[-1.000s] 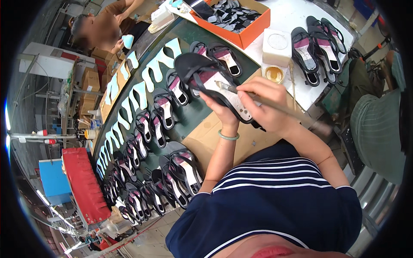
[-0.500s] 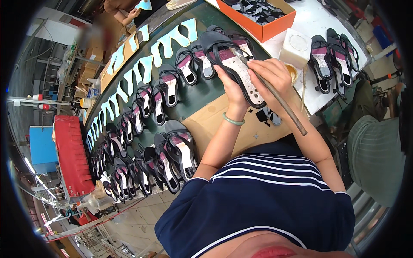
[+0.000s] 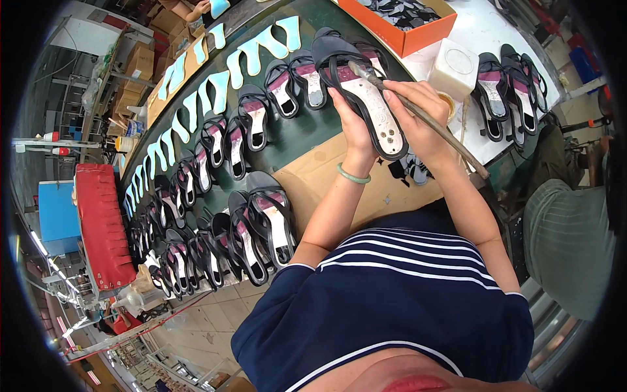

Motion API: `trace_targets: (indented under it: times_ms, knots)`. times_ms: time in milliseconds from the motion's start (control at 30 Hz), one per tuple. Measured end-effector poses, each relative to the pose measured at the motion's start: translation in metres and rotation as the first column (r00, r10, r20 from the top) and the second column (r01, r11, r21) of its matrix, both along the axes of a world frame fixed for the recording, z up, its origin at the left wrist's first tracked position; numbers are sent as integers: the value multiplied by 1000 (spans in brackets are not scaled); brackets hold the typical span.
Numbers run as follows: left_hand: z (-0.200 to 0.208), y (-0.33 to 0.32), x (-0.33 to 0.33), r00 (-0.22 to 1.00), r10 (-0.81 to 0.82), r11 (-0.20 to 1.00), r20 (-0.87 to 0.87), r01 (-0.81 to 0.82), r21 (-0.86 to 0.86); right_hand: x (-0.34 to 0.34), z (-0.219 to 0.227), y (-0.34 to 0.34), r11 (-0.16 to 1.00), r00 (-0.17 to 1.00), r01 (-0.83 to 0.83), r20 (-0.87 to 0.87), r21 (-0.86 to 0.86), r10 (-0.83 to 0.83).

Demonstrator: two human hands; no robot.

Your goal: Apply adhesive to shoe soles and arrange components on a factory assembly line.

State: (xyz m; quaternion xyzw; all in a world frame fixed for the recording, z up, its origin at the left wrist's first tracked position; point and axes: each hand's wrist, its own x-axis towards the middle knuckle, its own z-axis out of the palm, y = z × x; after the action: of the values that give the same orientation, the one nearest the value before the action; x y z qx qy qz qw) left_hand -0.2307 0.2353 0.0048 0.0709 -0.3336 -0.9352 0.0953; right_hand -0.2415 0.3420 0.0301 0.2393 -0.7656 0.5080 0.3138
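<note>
Above green tabletop (image 3: 307, 130), black strappy sandal (image 3: 366, 98), whitish insole (image 3: 381, 116)

The person's left forearm (image 3: 332, 209) and right forearm (image 3: 471, 199) reach forward and inward, the left hand (image 3: 356, 134) raised with its thumb (image 3: 337, 101) extended and its other fingers mostly hidden, seemingly curled underneath, while the right hand (image 3: 423, 121) is bent into a pinch close beside it.
</note>
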Motion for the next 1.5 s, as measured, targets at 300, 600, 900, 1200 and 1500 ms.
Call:
trace_targets:
  times_ms: [300, 600, 900, 1200, 1500]
  knots:
    - [-4, 0, 1, 999, -42, 999, 9, 42, 23, -3, -2, 1, 999, 999, -35, 12, -9, 36]
    - [0, 2, 3, 994, -101, 995, 31, 102, -21, -3, 4, 3, 999, 998, -52, 40, -7, 53]
    - [-6, 3, 4, 988, -149, 989, 46, 150, -20, -4, 7, 5, 997, 994, -76, 81, -24, 78]
    - [-3, 5, 6, 980, -180, 983, 83, 182, -27, -9, 7, 9, 994, 987, -105, 119, -41, 109]
    - [-8, 5, 5, 973, -223, 971, 57, 227, -75, -20, 15, 19, 985, 970, -167, 172, -52, 174]
